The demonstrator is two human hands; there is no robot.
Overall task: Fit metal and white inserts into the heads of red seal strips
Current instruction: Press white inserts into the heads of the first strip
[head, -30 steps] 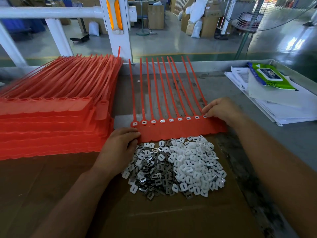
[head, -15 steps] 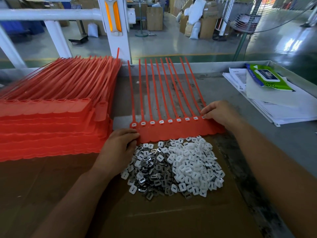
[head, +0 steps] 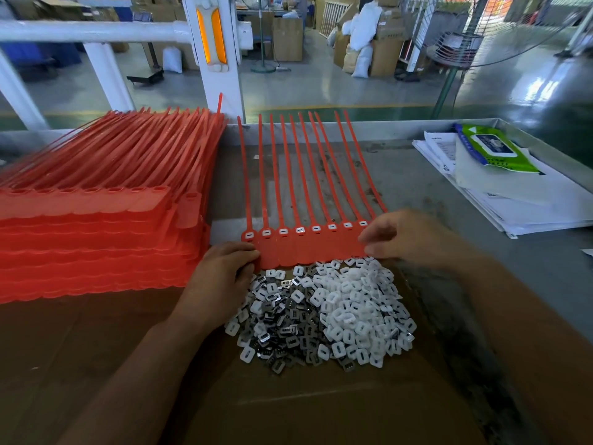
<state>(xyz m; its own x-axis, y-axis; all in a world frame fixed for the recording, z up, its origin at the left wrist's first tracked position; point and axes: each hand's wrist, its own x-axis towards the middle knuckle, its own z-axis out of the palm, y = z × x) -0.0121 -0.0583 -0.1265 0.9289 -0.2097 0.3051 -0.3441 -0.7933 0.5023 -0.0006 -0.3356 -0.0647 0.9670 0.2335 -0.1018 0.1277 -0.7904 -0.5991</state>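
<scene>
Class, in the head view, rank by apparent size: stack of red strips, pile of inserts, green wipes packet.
1. stack of red strips
2. pile of inserts
3. green wipes packet; it lies farther off, which shrinks it

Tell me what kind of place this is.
Most likely a factory floor, at a manual assembly bench: a tall stack of red seal strips, a loose pile of metal and white inserts on cardboard, and cardboard boxes and filled sacks standing on the shop floor behind.
</scene>
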